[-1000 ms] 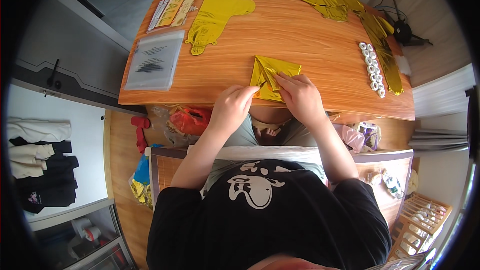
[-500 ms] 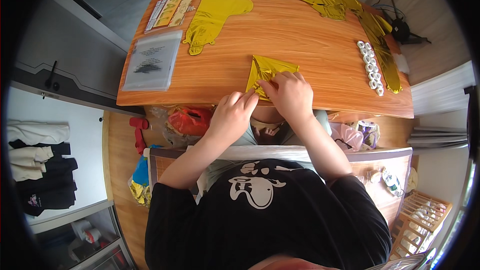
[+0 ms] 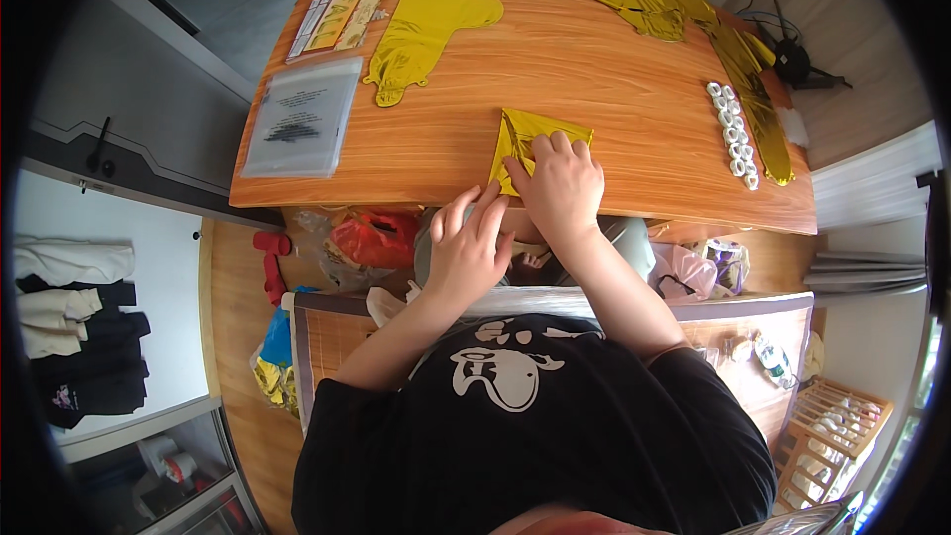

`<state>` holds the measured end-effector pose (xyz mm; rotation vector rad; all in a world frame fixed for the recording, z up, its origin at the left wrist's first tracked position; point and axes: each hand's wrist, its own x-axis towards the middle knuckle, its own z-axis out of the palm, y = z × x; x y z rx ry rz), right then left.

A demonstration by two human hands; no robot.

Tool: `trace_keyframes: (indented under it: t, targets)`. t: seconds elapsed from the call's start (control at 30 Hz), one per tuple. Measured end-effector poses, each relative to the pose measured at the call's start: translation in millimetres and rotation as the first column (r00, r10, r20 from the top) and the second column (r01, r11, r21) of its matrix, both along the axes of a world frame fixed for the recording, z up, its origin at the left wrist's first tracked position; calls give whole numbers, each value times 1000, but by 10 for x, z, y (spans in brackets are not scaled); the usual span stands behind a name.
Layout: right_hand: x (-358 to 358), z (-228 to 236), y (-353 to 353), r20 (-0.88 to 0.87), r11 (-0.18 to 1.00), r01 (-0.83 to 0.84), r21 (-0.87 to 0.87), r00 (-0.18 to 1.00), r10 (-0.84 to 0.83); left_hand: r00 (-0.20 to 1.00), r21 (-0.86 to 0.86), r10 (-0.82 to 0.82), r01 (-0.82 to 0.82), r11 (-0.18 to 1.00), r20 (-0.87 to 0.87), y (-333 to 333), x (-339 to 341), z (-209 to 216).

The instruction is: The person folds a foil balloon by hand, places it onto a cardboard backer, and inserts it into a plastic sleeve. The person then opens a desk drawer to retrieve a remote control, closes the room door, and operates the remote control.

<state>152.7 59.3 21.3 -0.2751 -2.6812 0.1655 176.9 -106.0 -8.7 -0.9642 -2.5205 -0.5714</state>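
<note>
A gold foil balloon (image 3: 543, 125), folded into a small packet, lies near the front edge of the wooden table. My right hand (image 3: 563, 183) is over it, fingers curled down onto the foil and thumb bent toward its middle. My left hand (image 3: 471, 246) is at the packet's lower left corner. Its fingers are spread, with the index fingertip at the foil's edge and the thumb apart. What lies under my right fingers is hidden.
A flat gold balloon (image 3: 436, 20) lies at the table's far left, beside a picture card (image 3: 332, 25) and clear plastic bags (image 3: 302, 119). More gold foil (image 3: 649, 5), white rolls (image 3: 733, 129) and a black router (image 3: 792, 61) are at the right.
My left hand has opened, its fingers spreading and drawing back slightly toward me. My right hand has shifted a little left and nearer on the foil packet.
</note>
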Motion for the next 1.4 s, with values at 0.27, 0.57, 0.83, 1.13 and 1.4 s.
trace_keyframes:
  t: [0.27,0.57,0.83,1.13,1.4]
  targets:
    - [2,12,15,-23,1000,-6,8,1000,6,933,471,-263,122,874,247,-172,-589,158]
    - [-36,-87,296,-80,993,-120,3,990,120,836,-95,-538,547,832,105,355,-1434,368]
    - [20,-69,501,-110,946,-313,-81,946,304,797,-313,-559,604,733,229,458,-1516,143]
    - [234,131,844,-175,720,-531,-448,841,512,822,-402,-534,565,721,199,496,-1514,139]
    - [219,-9,1027,-96,699,-562,-442,804,587,695,-3,-543,617,787,471,527,-1617,211]
